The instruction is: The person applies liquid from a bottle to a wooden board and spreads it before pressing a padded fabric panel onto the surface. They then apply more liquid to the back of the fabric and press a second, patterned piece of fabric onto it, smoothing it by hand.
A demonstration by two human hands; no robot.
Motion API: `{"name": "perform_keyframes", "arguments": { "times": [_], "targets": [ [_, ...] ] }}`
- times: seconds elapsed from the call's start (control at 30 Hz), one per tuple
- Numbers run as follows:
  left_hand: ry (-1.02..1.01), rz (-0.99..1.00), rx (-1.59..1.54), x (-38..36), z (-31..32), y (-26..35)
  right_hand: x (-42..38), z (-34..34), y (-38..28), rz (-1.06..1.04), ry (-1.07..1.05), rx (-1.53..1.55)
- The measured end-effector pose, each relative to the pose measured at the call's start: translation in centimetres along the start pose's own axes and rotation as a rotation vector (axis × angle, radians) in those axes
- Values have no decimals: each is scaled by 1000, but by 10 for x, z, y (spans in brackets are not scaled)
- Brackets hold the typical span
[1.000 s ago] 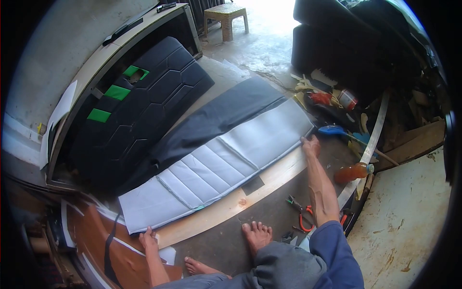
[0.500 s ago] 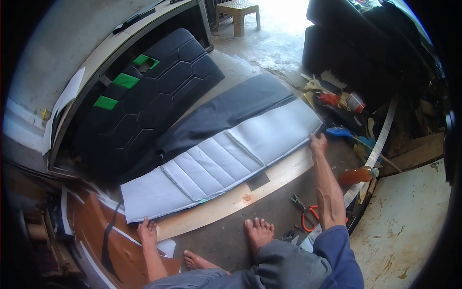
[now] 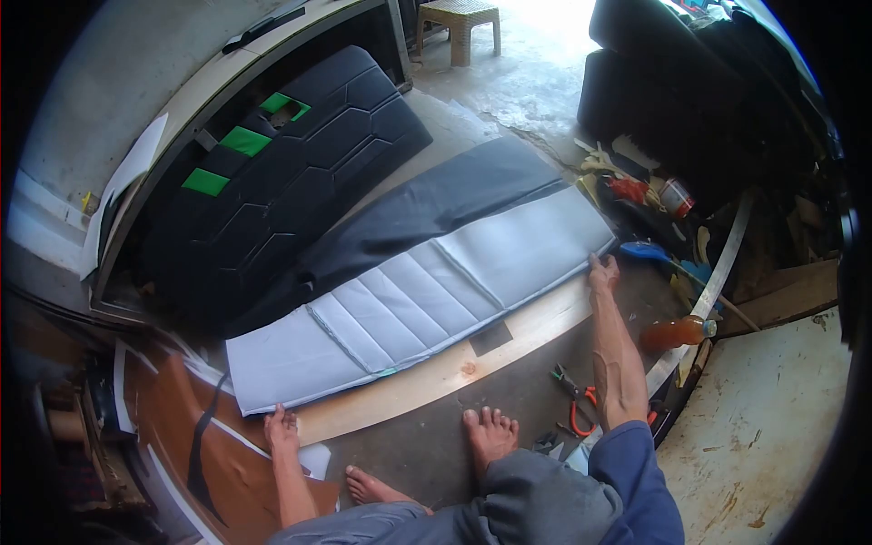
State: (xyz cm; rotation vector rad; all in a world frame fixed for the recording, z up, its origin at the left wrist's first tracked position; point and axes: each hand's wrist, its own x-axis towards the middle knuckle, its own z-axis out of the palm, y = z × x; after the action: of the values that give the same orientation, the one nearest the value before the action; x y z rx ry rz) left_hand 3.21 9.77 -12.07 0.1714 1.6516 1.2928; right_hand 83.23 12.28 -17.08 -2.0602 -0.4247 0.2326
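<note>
A long padded sewn cover, its light-grey side [image 3: 391, 304] up with stitched cross ribs, lies slantwise in front of me. A black sheet-like part [image 3: 436, 200] extends along its far side. My left hand [image 3: 282, 430] has its fingers closed on the near left corner of the cover. At the near right corner, my right hand [image 3: 604, 272] pinches the edge between thumb and fingers. Beneath the near edge, a thin pale wooden board [image 3: 445, 374] with a dark rectangular patch sticks out towards my feet.
A black quilted panel [image 3: 300, 173] with green patches leans at the back left. Orange-handled pliers [image 3: 574, 400] lie by my foot. An orange-filled bottle [image 3: 677, 333], a metal strip [image 3: 727, 259] and a worn board [image 3: 763, 427] are at right. Brown sheets [image 3: 173, 418] lie at left.
The view has shifted slightly, so the background sits a little further right. Both hands stay at the two near corners of the cover, with hardly any movement.
</note>
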Motion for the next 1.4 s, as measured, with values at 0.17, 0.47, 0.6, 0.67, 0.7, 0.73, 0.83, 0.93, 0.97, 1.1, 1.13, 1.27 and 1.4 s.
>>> {"name": "perform_keyframes", "arguments": {
  "times": [0.17, 0.47, 0.6, 0.67, 0.7, 0.73, 0.83, 0.93, 0.97, 1.1, 1.13, 1.27, 1.4],
  "targets": [
    [-31, -25, 29, 13, -12, -5, 7, 4, 8, 73, -4, -76],
    [72, 4, -1, -5, 3, 0, 2, 5, 10, 35, 33, -127],
    [60, -3, -18, -2, 1, -2, -6, -1, 9, 31, 44, -89],
    [56, -8, -17, 1, 1, -4, -8, -2, 12, 0, 68, -68],
    [51, -7, -6, 5, -1, -5, -12, -5, 6, -10, 78, -63],
    [45, -6, 5, 8, -4, -5, -17, -7, 0, 10, 54, 6],
    [11, -17, 30, 11, -7, -4, -13, -9, -3, 22, 45, 9],
    [-29, 5, 170, 8, -4, 2, -16, -11, -13, 121, 10, -67],
    [-27, 3, 169, 0, 4, 4, -16, -10, -14, 183, 6, -42],
    [344, 435, 543, -36, 35, -11, -18, 1, 2, 212, 199, -64],
    [477, 759, 839, -36, 38, -19, -22, 0, 1, 200, 267, -76],
    [-189, 1162, 1147, -125, 144, -29, -111, -34, -62, -537, -133, -288],
    [-884, 1294, 1131, -170, 244, -77, -187, -26, -83, -1056, -642, -323]
  ]
}}
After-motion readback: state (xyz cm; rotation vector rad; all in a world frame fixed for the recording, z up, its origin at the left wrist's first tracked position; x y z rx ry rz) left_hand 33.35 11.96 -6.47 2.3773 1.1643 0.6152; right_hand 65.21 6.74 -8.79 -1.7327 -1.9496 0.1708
